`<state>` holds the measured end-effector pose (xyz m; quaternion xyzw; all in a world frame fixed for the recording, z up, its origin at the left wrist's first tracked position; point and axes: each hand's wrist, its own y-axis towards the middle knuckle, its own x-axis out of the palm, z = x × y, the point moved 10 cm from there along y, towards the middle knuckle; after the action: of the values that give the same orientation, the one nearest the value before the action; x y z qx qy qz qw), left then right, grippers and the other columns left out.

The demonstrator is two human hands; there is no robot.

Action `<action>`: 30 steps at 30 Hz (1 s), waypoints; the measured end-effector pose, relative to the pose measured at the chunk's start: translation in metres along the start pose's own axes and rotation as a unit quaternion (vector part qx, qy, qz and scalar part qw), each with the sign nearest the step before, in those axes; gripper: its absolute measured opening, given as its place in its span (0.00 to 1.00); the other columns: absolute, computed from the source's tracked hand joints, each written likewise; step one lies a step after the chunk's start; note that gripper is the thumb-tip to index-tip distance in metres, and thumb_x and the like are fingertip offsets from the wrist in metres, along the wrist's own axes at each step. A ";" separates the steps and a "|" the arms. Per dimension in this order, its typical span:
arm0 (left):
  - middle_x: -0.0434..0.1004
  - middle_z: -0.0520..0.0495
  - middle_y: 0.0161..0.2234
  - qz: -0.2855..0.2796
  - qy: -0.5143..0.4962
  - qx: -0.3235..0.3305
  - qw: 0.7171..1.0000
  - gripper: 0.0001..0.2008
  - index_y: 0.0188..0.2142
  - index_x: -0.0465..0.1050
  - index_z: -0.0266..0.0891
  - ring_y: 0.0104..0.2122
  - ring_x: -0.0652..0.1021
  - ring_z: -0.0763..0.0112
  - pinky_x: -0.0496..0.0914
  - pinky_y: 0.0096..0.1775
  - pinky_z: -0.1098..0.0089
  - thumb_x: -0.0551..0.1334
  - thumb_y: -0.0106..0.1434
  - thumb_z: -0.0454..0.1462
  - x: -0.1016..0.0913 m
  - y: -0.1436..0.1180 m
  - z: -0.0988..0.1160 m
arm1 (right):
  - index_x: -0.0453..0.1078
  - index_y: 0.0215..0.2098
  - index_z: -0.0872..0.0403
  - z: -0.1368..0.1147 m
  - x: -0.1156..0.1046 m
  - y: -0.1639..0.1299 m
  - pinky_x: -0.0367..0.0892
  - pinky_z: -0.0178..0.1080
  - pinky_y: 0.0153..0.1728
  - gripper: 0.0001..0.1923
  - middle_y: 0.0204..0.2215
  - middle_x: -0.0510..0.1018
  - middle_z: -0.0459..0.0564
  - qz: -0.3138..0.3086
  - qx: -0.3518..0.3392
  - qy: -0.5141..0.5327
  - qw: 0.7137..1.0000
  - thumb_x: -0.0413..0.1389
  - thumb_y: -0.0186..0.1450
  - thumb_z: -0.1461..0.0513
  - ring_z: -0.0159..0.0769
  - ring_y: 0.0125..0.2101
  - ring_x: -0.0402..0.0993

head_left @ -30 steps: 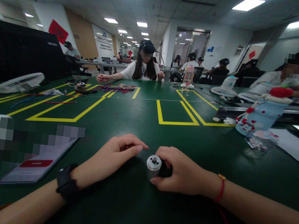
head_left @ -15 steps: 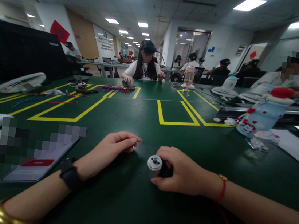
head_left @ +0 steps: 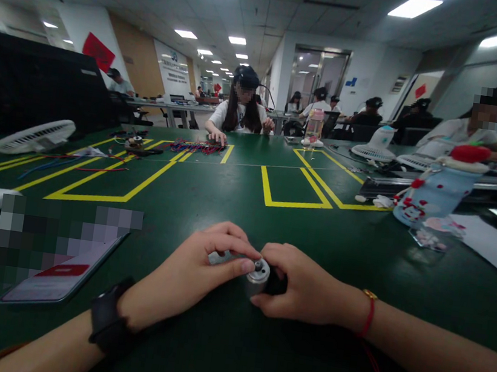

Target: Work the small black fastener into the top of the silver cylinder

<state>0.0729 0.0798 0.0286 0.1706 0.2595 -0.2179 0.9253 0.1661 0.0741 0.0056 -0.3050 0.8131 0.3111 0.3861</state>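
A small silvery metal cylinder point(head_left: 256, 288) sits near-upright in the right hand point(head_left: 302, 284), its round face point(head_left: 265, 274) turned upward. A short dark shaft point(head_left: 258, 265) rises from the middle, a small dark hole point(head_left: 263, 270) beside it. The left hand's fingers point(head_left: 247, 266) partly cover the face. Contact with the desk point(head_left: 190, 349) is unclear.
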 end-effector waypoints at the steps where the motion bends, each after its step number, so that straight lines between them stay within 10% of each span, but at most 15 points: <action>1: 0.73 0.49 0.41 0.001 0.001 0.000 1.000 0.07 0.40 0.79 0.47 0.42 0.74 0.66 0.66 0.45 0.65 0.62 0.64 0.40 0.000 0.000 0.001 | 0.64 0.32 0.54 0.000 0.000 0.000 0.54 0.35 0.30 0.12 0.28 0.67 0.42 -0.001 0.000 0.001 1.000 0.62 0.55 0.60 0.30 0.28 0.61; 15: 0.73 0.49 0.38 0.033 0.005 0.000 0.999 0.08 0.37 0.78 0.43 0.38 0.74 0.67 0.66 0.40 0.67 0.61 0.65 0.41 -0.016 -0.002 -0.005 | 0.64 0.32 0.55 0.001 -0.001 0.000 0.54 0.34 0.29 0.12 0.28 0.67 0.43 -0.004 0.016 -0.003 1.000 0.63 0.54 0.60 0.30 0.28 0.60; 30: 0.73 0.49 0.40 -0.127 0.092 0.026 0.987 0.06 0.35 0.80 0.45 0.42 0.73 0.66 0.65 0.46 0.66 0.63 0.63 0.40 0.014 -0.005 -0.025 | 0.64 0.31 0.55 0.002 -0.002 0.000 0.54 0.34 0.28 0.13 0.27 0.66 0.42 0.000 0.011 0.004 1.000 0.63 0.53 0.61 0.29 0.27 0.59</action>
<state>0.0713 0.0822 -0.0006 0.1791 0.3572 -0.3237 0.8576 0.1680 0.0759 0.0059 -0.3017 0.8181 0.3011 0.3861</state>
